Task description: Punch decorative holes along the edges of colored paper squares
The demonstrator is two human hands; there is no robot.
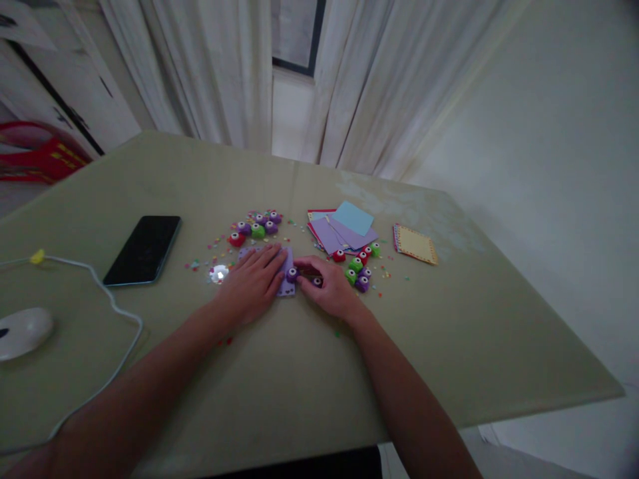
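Observation:
A purple card (286,287) with small punched shapes along its edge lies on the table. My left hand (254,283) rests flat on it, fingers stretched out, covering most of it. At the card's right edge sits a small purple paper punch (292,274) with a round white and dark top. The thumb and fingers of my right hand (329,286) grip this punch from the right. Another purple punch (317,283) shows beneath my right palm. Just right of that hand is a cluster of red, green and purple punches (356,265).
More punches (257,230) stand beyond my left hand, amid scattered paper confetti. Coloured cards (353,218) lie at the back; a stack of cream cards (415,245) is farther right. To the left are a phone (144,251), a white cable (116,307) and a mouse (24,332).

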